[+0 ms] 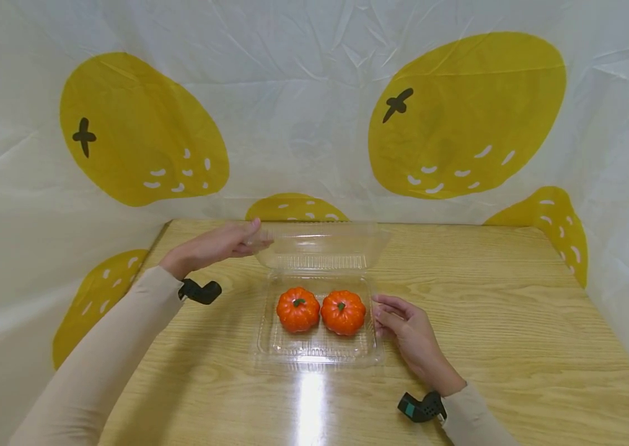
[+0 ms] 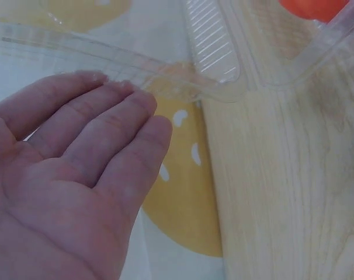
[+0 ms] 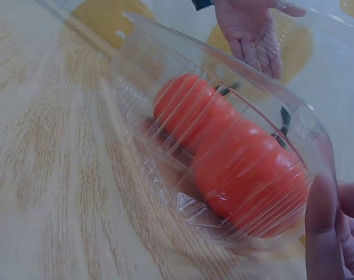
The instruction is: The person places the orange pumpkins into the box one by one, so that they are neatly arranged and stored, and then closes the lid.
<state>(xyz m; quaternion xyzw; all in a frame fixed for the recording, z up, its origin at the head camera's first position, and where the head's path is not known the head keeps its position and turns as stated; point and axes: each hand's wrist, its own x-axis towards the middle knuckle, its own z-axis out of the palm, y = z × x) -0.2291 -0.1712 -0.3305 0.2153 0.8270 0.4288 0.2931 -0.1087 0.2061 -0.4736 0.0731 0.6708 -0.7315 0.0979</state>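
Two small orange pumpkins, a left one [image 1: 297, 310] and a right one [image 1: 343, 313], sit side by side in a clear plastic clamshell container [image 1: 320, 359]. Its hinged lid [image 1: 320, 244] stands raised at the far side. My left hand [image 1: 219, 243] is at the lid's left edge; in the left wrist view its straight fingers [image 2: 121, 125] lie against the clear plastic, palm showing. At the container's right side, my right hand [image 1: 414, 341] pinches the rim between thumb and fingers, seen at the right edge of the right wrist view.
The container stands on a light wood-grain table [image 1: 487, 297]. A white cloth [image 1: 297, 124] with large yellow fruit prints hangs behind the table and along its sides. Light glares off the table in front of the container.
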